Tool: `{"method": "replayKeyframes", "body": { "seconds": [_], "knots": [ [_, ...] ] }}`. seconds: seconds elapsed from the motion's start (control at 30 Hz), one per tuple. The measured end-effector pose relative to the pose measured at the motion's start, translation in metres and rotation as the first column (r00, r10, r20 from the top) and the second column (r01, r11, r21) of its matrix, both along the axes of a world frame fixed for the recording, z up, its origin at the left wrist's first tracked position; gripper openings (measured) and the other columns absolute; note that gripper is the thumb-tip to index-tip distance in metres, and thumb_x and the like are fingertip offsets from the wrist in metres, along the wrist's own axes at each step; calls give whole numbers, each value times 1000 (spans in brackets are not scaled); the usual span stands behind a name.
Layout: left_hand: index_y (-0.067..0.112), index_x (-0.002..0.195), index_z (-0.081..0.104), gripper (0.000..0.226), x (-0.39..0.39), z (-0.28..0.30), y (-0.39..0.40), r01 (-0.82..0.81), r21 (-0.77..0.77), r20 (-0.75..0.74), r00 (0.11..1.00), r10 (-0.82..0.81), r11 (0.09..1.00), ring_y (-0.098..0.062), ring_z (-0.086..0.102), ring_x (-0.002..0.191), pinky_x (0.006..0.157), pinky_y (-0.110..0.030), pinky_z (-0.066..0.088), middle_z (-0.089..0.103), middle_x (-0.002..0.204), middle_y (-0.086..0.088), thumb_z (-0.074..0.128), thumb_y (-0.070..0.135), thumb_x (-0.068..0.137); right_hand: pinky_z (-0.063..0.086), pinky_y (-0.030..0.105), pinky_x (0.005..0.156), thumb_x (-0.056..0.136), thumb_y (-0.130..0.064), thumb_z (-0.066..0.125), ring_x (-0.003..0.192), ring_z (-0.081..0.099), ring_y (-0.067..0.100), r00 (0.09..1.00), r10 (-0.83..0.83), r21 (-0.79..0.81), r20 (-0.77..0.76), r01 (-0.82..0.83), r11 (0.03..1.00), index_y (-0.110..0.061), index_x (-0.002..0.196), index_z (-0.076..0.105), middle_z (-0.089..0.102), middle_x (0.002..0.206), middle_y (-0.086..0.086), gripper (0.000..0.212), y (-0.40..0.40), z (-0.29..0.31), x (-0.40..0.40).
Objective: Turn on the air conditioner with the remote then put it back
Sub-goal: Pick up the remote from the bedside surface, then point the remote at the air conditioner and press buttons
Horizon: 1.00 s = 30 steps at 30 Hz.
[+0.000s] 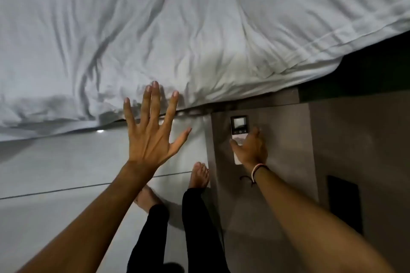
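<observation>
Fingers of my right hand curl over the remote, which lies flat on the brown worktop beside the bed; I cannot tell if they grip it. My left hand hovers spread and empty. Whether I am picking up or returning is unclear.

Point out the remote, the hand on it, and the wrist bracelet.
remote (238, 125): head view, on its display end.
right hand (251, 148): head view, back of hand.
bracelet (257, 169): head view, on the band.

No legible text (remote screen blurred)
</observation>
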<state>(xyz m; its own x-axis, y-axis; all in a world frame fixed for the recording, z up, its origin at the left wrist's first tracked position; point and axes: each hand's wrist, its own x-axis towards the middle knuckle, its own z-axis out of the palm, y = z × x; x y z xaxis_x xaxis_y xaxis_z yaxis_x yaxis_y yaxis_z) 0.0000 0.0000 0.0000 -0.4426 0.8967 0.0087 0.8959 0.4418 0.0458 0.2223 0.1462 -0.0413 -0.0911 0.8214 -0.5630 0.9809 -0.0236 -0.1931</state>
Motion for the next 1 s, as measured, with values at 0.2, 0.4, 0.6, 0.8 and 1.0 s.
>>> {"method": "replayKeyframes", "body": {
  "seconds": [0.2, 0.4, 0.6, 0.8, 1.0],
  "knots": [
    [21, 166, 14, 87, -4, -17, -9, 9, 24, -27, 1000, -8, 1000, -40, 20, 158, 121, -73, 13, 18, 170, -26, 34, 73, 100, 55, 55, 92, 72, -28, 89, 121, 59, 40, 984, -175, -99, -9, 174, 980, -6, 131, 47, 61, 130, 18, 76, -1, -28, 7],
    [21, 166, 14, 84, -17, -6, -10, 16, 12, -46, 999, -15, 1000, -39, 16, 159, 123, -72, 14, 16, 171, -25, 31, 72, 101, 57, 43, 82, 70, -15, 88, 109, 64, 40, 973, -190, -130, -129, 174, 976, -2, 121, 52, 63, 121, 23, 64, 0, -32, 10],
    [20, 166, 13, 83, -31, 35, -2, -25, 65, -39, 999, 27, 998, -38, 14, 160, 124, -70, 12, 12, 172, -24, 22, 72, 102, 58, 33, 64, 68, -6, 87, 79, 73, 29, 876, -341, -315, -342, 235, 920, -3, 102, 65, 74, 94, 17, 41, -4, 13, -10],
    [21, 167, 10, 82, -65, 108, 11, -53, 151, -98, 993, 69, 987, -36, 11, 161, 123, -71, 15, 9, 173, -23, 18, 71, 103, 59, 39, 52, 64, 10, 77, 50, 66, 29, 700, -326, -343, -635, 123, 931, -11, 77, 60, 67, 63, 11, 30, 13, 108, -73],
    [22, 167, 11, 81, -127, 222, 19, -48, 269, -224, 968, 111, 962, -34, 10, 161, 124, -70, 14, 9, 174, -21, 16, 71, 102, 61, 36, 55, 68, 7, 87, 54, 70, 27, 470, -256, -307, -845, -32, 951, -6, 89, 65, 72, 66, 9, 33, 43, 240, -154]
  ]
}}
